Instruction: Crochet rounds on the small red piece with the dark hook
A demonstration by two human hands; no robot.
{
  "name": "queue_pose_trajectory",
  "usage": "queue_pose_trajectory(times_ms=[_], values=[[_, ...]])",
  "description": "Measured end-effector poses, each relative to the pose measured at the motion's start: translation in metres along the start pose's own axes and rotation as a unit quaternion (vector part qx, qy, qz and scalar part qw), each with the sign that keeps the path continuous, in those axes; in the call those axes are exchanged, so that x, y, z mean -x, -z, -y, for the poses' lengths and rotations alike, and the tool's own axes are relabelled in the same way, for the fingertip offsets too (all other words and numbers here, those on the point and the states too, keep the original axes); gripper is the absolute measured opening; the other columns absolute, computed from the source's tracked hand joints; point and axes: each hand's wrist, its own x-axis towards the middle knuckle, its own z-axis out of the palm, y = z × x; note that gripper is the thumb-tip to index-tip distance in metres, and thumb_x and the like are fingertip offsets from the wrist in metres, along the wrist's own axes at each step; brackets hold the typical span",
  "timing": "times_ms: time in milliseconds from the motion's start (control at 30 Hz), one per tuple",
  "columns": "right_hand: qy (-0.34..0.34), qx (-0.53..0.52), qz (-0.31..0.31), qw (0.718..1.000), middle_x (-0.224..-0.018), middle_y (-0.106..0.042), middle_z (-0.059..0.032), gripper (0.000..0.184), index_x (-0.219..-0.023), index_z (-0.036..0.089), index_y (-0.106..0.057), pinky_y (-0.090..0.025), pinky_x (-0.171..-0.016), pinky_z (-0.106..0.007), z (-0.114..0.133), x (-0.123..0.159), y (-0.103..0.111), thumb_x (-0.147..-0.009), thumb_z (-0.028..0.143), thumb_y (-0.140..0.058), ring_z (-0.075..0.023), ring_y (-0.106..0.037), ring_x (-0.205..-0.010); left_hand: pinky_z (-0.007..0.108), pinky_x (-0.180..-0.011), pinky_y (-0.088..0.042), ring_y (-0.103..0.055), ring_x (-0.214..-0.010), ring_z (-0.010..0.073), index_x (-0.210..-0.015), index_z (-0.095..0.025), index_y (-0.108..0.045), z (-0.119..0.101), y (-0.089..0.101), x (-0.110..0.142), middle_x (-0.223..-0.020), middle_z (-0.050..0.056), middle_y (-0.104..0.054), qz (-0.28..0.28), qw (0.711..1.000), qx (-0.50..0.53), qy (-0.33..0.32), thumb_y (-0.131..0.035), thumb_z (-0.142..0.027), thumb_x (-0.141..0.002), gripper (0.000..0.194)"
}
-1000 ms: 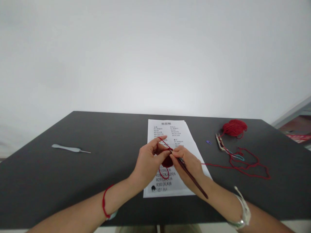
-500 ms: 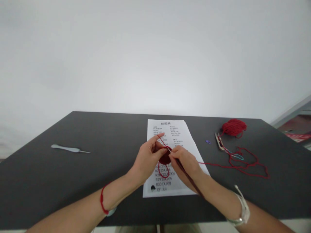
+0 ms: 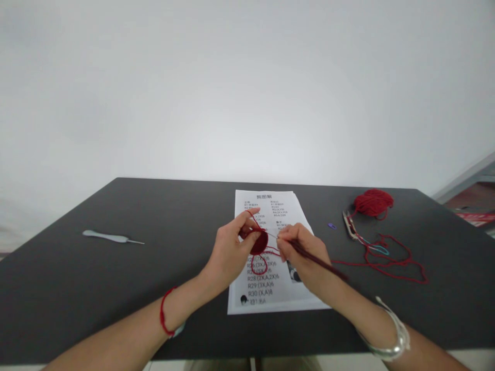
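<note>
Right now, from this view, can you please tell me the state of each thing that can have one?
Left hand: pinching the red crocheted piece
Right hand: gripping the dark crochet hook, tip toward the piece
Red yarn ball: wound, loose strand trailing
Printed pattern sheet: flat beneath the hands
Grey-handled crochet hook: lying on the dark table, untouched

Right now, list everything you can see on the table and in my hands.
table: one, black, under everything
printed sheet: one, white, mid-table
crocheted piece: one, dark red, above the sheet
dark hook: one, dark brown, over the sheet
grey hook: one, grey and silver, table left
yarn ball: one, red, far right
loose yarn: one length, red, table right
narrow clip: one, beige, beside the yarn ball
thread loop: one, teal, right of the clip
marker: one, purple, right of the sheet
string bracelet: one, red, left wrist
bangle: one, silver, right wrist
left hand: one, holding the crocheted piece
right hand: one, holding the dark hook
</note>
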Motion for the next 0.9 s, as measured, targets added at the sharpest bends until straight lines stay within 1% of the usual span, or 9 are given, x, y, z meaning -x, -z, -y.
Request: queue_pose_trajectory(times_ms=[100, 200, 267, 400, 533, 633, 767, 833, 900], values=[[0.183, 0.148, 0.067, 0.970, -0.076, -0.057, -0.0010, 0.013, -0.081, 0.022, -0.051, -0.044, -0.057, -0.024, 0.000, 0.002, 0.006, -0.087, 0.010, -0.050, -0.0126, -0.053, -0.065, 0.026, -0.069, -0.044, -0.055, -0.065, 0.0131, -0.105, -0.018, -0.065, 0.002, 0.000, 0.000, -0.069, -0.003, -0.062, -0.003, 1.000, 0.012, -0.003, -0.057, -0.005, -0.072, 0.037], [0.233, 0.180, 0.093, 0.951, -0.075, -0.056, -0.0011, 0.016, -0.082, 0.022, -0.050, -0.044, -0.059, -0.024, 0.001, 0.002, 0.008, -0.088, 0.008, -0.047, -0.0130, -0.053, -0.067, 0.026, -0.069, -0.044, -0.056, -0.065, 0.0135, -0.103, -0.019, -0.066, 0.002, 0.000, -0.001, -0.069, -0.003, -0.063, -0.005, 1.000, -0.004, -0.010, -0.056, -0.005, -0.072, 0.035], [0.193, 0.154, 0.072, 0.966, -0.076, -0.058, -0.0007, 0.014, -0.081, 0.022, -0.050, -0.044, -0.058, -0.024, 0.001, 0.002, 0.008, -0.088, 0.010, -0.048, -0.0124, -0.054, -0.066, 0.027, -0.069, -0.044, -0.057, -0.066, 0.0139, -0.101, -0.018, -0.067, 0.002, 0.000, -0.001, -0.070, -0.002, -0.064, -0.004, 1.000, -0.017, -0.011, -0.055, -0.005, -0.073, 0.033], [-0.002, -0.026, 0.032, 0.999, -0.065, -0.056, 0.0029, 0.010, -0.076, 0.022, -0.052, -0.042, -0.049, -0.022, -0.002, -0.003, 0.009, -0.084, 0.018, -0.057, -0.0104, -0.051, -0.053, 0.028, -0.074, -0.043, -0.058, -0.072, 0.0154, -0.098, -0.018, -0.068, 0.001, 0.001, -0.001, -0.075, 0.000, -0.065, 0.003, 1.000, -0.017, -0.004, -0.056, -0.004, -0.073, 0.032], [-0.146, -0.287, 0.037, 0.946, -0.058, -0.054, 0.0049, 0.017, -0.072, 0.020, -0.050, -0.040, -0.044, -0.021, -0.002, -0.011, 0.007, -0.080, 0.025, -0.064, -0.0093, -0.047, -0.047, 0.030, -0.083, -0.043, -0.058, -0.074, 0.0154, -0.099, -0.018, -0.067, -0.001, -0.001, 0.001, -0.069, -0.002, -0.062, 0.021, 0.997, 0.075, 0.017, -0.061, -0.008, -0.073, 0.029], [-0.167, -0.364, 0.033, 0.916, -0.061, -0.055, 0.0045, 0.018, -0.073, 0.020, -0.050, -0.039, -0.044, -0.020, -0.002, -0.012, -0.001, -0.078, 0.026, -0.066, -0.0087, -0.047, -0.049, 0.031, -0.083, -0.043, -0.058, -0.073, 0.0145, -0.102, -0.018, -0.066, -0.003, -0.004, 0.003, -0.068, -0.003, -0.061, 0.019, 0.990, 0.136, 0.041, -0.063, -0.010, -0.072, 0.032], [-0.082, -0.273, 0.012, 0.959, -0.065, -0.054, 0.0042, 0.015, -0.076, 0.021, -0.049, -0.039, -0.045, -0.021, -0.006, -0.006, -0.009, -0.083, 0.028, -0.062, -0.0091, -0.047, -0.050, 0.027, -0.070, -0.045, -0.056, -0.065, 0.0120, -0.117, -0.017, -0.059, -0.005, -0.009, 0.006, -0.068, -0.004, -0.060, 0.042, 0.964, 0.241, 0.105, -0.066, -0.012, -0.070, 0.048], [-0.011, -0.140, -0.012, 0.990, -0.070, -0.055, 0.0029, 0.012, -0.078, 0.022, -0.049, -0.042, -0.047, -0.022, -0.010, -0.002, -0.010, -0.085, 0.026, -0.058, -0.0103, -0.049, -0.053, 0.025, -0.064, -0.044, -0.054, -0.061, 0.0102, -0.118, -0.016, -0.058, -0.004, -0.011, 0.007, -0.066, -0.004, -0.060, 0.062, 0.945, 0.290, 0.136, -0.070, -0.013, -0.068, 0.051], [0.082, 0.032, -0.027, 0.996, -0.071, -0.056, 0.0016, 0.009, -0.079, 0.023, -0.050, -0.044, -0.051, -0.023, -0.014, 0.002, -0.010, -0.086, 0.022, -0.054, -0.0120, -0.052, -0.057, 0.024, -0.061, -0.042, -0.053, -0.059, 0.0090, -0.117, -0.015, -0.059, -0.003, -0.013, 0.009, -0.064, -0.005, -0.059, 0.076, 0.931, 0.319, 0.159, -0.072, -0.012, -0.066, 0.053]])
